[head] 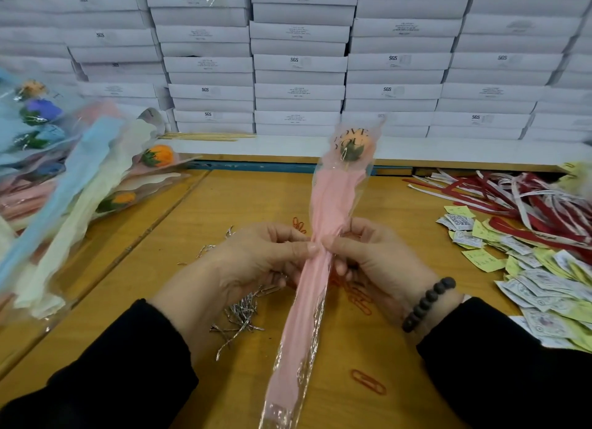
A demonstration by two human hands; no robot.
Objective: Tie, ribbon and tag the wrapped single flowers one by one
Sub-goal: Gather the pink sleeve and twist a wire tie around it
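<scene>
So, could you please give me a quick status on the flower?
Both hands, left and right, pinch the pink-wrapped flower at mid-sleeve. No ribbon on yet. Nothing obstructing.

I count one pink wrapped flower (323, 236) held up over the table (198, 223), and two hands (256, 262) on it. At the left edge lies a pile of wrapped flowers (80, 179); I can't count them. One red clip (368, 381) lies apart near the front edge.
</scene>
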